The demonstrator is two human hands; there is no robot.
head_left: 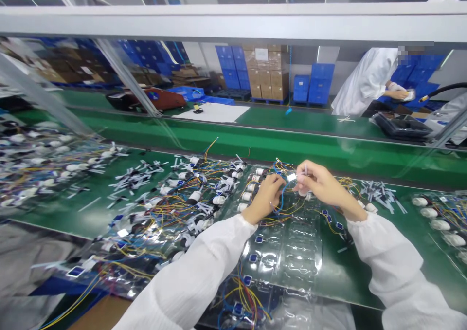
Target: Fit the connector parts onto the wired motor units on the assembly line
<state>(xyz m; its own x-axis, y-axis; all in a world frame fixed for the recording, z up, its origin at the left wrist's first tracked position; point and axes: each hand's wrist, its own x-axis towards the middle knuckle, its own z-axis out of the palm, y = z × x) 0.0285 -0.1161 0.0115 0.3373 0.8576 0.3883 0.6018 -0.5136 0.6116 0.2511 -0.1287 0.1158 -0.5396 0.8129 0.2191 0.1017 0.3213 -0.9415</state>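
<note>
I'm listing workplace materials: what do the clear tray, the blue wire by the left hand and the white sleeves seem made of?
Clear tray: thin, glossy plastic, apparently; green table shows through and ridges glare.
Blue wire: probably smooth plastic outside, judging by its even colour; core hidden.
White sleeves: likely matte cloth, from the soft folds and wrinkles; fibre unclear.

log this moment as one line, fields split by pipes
left hand: at blue wire | right hand: holds small white piece | beneath: clear plastic tray | right: white strips
</note>
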